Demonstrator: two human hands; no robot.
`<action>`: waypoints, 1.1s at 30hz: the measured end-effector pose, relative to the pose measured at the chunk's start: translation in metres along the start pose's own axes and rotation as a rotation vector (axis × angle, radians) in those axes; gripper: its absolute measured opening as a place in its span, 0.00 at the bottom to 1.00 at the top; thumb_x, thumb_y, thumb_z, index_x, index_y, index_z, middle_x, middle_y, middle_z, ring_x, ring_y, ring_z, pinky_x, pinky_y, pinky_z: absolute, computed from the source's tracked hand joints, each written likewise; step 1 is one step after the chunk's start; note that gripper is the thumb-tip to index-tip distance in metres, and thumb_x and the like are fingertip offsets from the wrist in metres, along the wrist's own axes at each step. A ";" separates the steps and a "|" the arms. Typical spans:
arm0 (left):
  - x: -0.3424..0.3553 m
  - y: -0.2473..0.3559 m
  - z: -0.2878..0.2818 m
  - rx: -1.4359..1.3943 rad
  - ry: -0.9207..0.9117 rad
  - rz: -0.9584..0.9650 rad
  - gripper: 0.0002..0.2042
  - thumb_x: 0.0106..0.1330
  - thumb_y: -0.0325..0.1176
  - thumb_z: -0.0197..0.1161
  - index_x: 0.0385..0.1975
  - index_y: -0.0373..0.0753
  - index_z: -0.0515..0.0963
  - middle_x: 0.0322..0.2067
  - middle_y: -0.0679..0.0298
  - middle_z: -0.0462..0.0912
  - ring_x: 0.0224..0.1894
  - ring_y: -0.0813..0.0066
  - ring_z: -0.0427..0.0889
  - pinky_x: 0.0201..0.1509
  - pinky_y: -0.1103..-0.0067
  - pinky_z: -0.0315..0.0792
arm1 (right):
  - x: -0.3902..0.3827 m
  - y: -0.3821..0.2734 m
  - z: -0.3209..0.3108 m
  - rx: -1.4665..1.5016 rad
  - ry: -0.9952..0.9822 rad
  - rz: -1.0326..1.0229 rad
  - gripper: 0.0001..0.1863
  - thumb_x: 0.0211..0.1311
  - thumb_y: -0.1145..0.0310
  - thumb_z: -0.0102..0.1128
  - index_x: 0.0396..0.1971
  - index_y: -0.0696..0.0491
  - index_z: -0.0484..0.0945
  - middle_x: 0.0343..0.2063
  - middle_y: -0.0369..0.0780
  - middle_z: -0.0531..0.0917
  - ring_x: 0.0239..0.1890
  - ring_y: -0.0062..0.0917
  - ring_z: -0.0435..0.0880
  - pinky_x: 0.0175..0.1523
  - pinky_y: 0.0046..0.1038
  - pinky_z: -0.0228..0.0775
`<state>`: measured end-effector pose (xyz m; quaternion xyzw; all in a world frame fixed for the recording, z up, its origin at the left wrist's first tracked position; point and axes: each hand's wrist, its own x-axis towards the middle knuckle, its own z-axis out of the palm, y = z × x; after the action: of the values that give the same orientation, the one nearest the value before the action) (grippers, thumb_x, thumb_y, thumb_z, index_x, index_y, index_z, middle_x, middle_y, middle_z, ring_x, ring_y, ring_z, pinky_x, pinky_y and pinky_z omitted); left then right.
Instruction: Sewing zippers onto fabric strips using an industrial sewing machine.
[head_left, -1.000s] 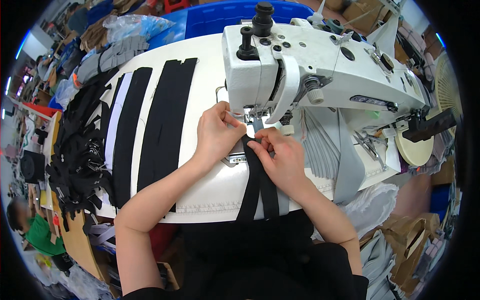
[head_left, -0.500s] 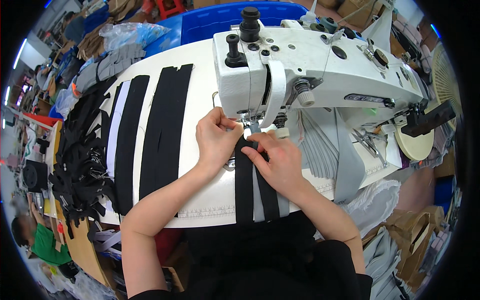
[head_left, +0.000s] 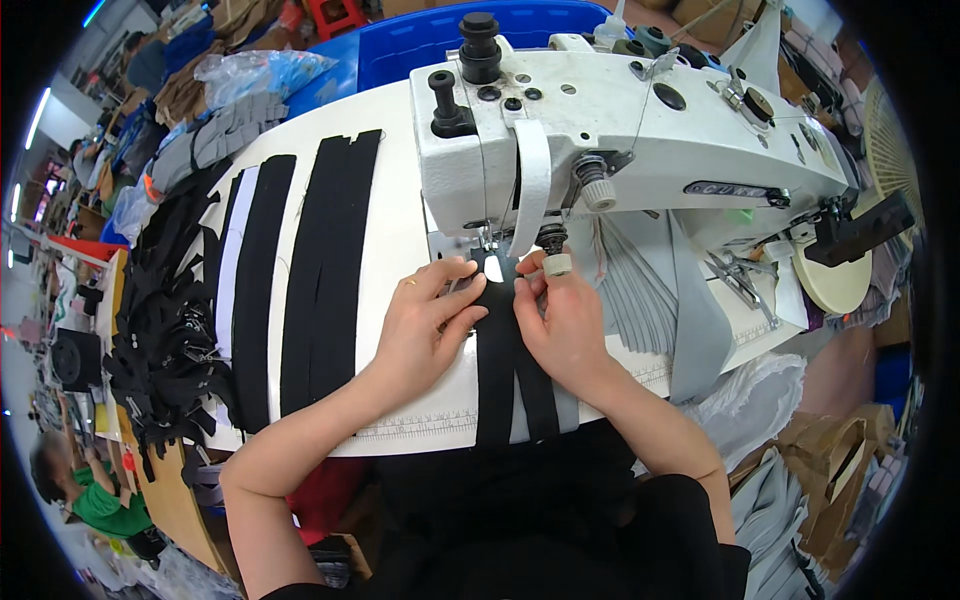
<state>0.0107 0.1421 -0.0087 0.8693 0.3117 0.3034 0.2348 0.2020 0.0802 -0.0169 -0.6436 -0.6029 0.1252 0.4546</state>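
A white sewing machine [head_left: 630, 150] stands over the table, its presser foot [head_left: 489, 240] above a black fabric strip [head_left: 495, 390], which runs toward the table's front edge. Grey fabric [head_left: 562, 410] shows beneath and beside the strip. My left hand [head_left: 425, 325] is closed at the strip's left edge, fingers curled and pinching it just below the foot. My right hand [head_left: 560, 325] holds the strip's right side with thumb and curled fingers, close under a white knob [head_left: 556, 264]. Some of the right fingertips are hidden.
Black strips [head_left: 330, 260] and a tangled black pile [head_left: 160, 340] lie left on the table [head_left: 395, 200]. Pleated grey fabric [head_left: 640, 290] and metal scissors [head_left: 740, 285] lie right. Behind are a blue bin [head_left: 420, 50] and a fan [head_left: 890, 160]. A co-worker [head_left: 105, 500] is at lower left.
My left hand has drawn down from the needle area, its thumb lower along the strip. My right fingers have shifted slightly rightward, thumb more upright. The machine appears further left as the view shifted.
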 end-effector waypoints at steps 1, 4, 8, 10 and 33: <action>-0.001 -0.002 0.003 0.024 0.002 0.006 0.16 0.66 0.31 0.71 0.52 0.36 0.85 0.55 0.59 0.81 0.56 0.58 0.81 0.61 0.67 0.70 | 0.000 0.001 0.000 0.000 0.000 0.002 0.05 0.62 0.77 0.63 0.37 0.58 0.82 0.36 0.45 0.82 0.37 0.44 0.84 0.38 0.43 0.76; -0.005 0.006 0.012 0.138 0.083 0.017 0.16 0.66 0.32 0.71 0.52 0.36 0.85 0.55 0.60 0.81 0.56 0.60 0.81 0.61 0.67 0.70 | 0.000 0.003 0.001 0.005 -0.005 -0.038 0.06 0.61 0.78 0.62 0.37 0.60 0.81 0.41 0.47 0.81 0.38 0.47 0.83 0.41 0.44 0.77; -0.005 0.007 0.012 0.165 0.058 -0.024 0.18 0.65 0.30 0.72 0.54 0.38 0.85 0.57 0.61 0.82 0.60 0.62 0.79 0.64 0.69 0.67 | 0.001 0.005 -0.001 0.004 -0.056 -0.066 0.08 0.59 0.80 0.62 0.38 0.60 0.83 0.40 0.46 0.83 0.39 0.46 0.84 0.42 0.42 0.78; -0.005 0.006 0.013 0.208 0.077 0.020 0.17 0.67 0.35 0.70 0.53 0.34 0.83 0.55 0.60 0.81 0.59 0.63 0.79 0.63 0.65 0.66 | 0.001 0.005 -0.002 0.007 -0.056 -0.077 0.09 0.59 0.80 0.62 0.39 0.61 0.84 0.40 0.46 0.83 0.38 0.45 0.84 0.42 0.42 0.78; -0.002 0.009 0.016 0.218 0.054 -0.020 0.16 0.71 0.36 0.65 0.55 0.35 0.81 0.55 0.60 0.78 0.59 0.63 0.77 0.66 0.64 0.60 | 0.001 0.005 -0.004 0.026 -0.068 -0.058 0.09 0.57 0.79 0.63 0.38 0.60 0.88 0.36 0.45 0.84 0.37 0.42 0.85 0.43 0.40 0.78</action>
<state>0.0238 0.1309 -0.0147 0.8781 0.3575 0.2886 0.1334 0.2083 0.0800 -0.0181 -0.6152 -0.6347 0.1414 0.4457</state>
